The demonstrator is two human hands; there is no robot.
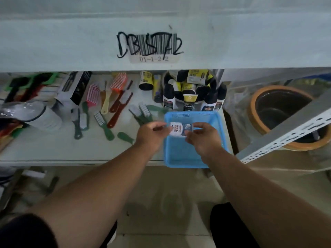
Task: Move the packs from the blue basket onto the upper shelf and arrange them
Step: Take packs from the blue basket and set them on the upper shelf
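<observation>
A blue basket [180, 154] stands at the right end of the lower shelf [53, 147], partly over its front edge. Above the basket, a small white and blue pack [179, 129] is pinched between both hands. My left hand [152, 133] grips its left edge and my right hand [202, 138] grips its right edge. The basket floor that shows between my arms looks bare. The upper shelf's front edge [161, 45] crosses the top of the view, with a barcode label and black scrawl on it. Its top surface is out of sight.
Several brushes and combs [107, 108] lie spread over the lower shelf to the left of the basket. Black and white bottles and tubes [189, 93] stand just behind it. A brown pot [279, 111] and a slotted white shelf post [290, 135] are at the right.
</observation>
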